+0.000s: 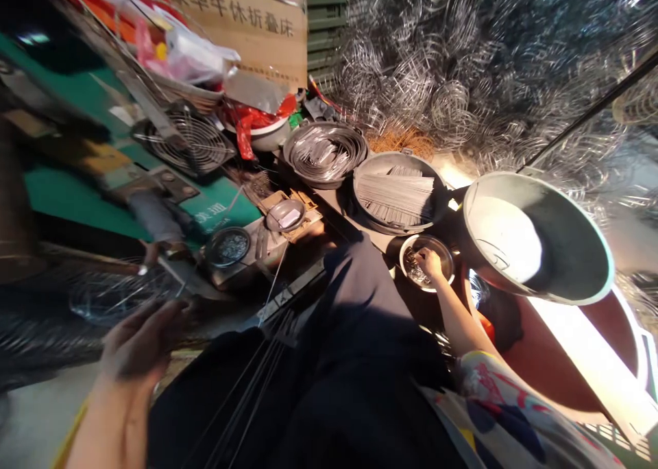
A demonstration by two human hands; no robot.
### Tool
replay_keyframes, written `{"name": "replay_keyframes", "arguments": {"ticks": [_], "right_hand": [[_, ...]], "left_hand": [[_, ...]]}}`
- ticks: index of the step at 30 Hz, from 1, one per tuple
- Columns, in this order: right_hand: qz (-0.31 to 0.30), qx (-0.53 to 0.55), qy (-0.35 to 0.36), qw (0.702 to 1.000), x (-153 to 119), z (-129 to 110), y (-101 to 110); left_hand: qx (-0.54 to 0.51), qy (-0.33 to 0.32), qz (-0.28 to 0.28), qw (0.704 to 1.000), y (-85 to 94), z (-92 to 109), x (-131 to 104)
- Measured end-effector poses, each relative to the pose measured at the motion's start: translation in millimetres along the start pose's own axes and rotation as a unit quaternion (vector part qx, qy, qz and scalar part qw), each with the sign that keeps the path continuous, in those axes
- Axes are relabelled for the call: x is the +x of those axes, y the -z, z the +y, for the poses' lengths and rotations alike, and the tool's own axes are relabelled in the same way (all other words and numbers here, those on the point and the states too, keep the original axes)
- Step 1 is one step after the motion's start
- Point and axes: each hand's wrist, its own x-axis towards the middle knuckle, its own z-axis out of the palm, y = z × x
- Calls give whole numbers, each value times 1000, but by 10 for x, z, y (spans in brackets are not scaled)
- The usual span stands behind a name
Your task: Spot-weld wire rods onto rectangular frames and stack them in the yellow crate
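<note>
At the lower left is my left hand (144, 342), smeared by motion, its fingers curled; whether it holds anything cannot be told. Just beyond it, a blurred round wire frame (120, 294) sits by the green machine (226, 205). On the right, my right hand (429, 262) reaches into a small round bowl (446, 282) with small shiny metal pieces (414, 267) in it. Its fingers are pinched together among the pieces, and what is between them is too small to make out. Long thin wires (257, 387) lie across my lap.
Beyond the small bowl stand a basin of straight wire rods (395, 193) and another of coiled metal strips (325, 152). A large tilted bucket (576, 249) is at the right, above a red tub (539, 359). Wire coils (452, 64) pile up behind. A dark dish (229, 247) sits beside the machine.
</note>
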Motion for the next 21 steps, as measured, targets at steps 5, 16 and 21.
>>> {"name": "replay_keyframes", "arguments": {"ticks": [5,16,21], "right_hand": [[52,97,20,994,-164,-160,197],[-235,544,207,778,-800,-2643,373],[-388,493,206,751,-1582,-3733,-309]], "left_hand": [[-95,-18,-20,995,19,-119,13],[44,-209,-94,972,152,-113,135],[73,-244,-59,965,329,-273,12]]}}
